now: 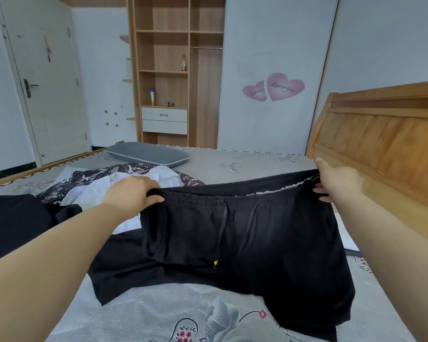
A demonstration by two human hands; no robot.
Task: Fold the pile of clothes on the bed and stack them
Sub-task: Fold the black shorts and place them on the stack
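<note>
A pair of black, soft-fabric trousers with an elastic drawstring waistband (245, 233) fills the centre of the frame, held up by the waistband and stretched wide between both hands. The left hand (134, 192), at centre left, grips the left end of the waistband with its fingers curled over the edge and the thumb pressed against the front. The right hand (336, 180), at centre right, pinches the right end of the waistband, fingertips showing below the cloth. A dark drawstring hangs down the front of the trousers, ending in a small yellow tip (216, 262). The trouser legs drape down onto the bed with a grey, flower-printed cover (158, 314) in the lower part of the frame.

Behind the left hand, at middle left, lies the unfolded pile of clothes (104, 181): white cloth mixed with a dark, white-patterned garment. Another black garment (17, 223) lies at the left edge. A flat grey pillow (148, 154) rests on the far side of the bed, upper centre left. A wooden headboard (381, 141) stands at the right, and an open wooden wardrobe with shelves (176, 70) rises at upper centre.
</note>
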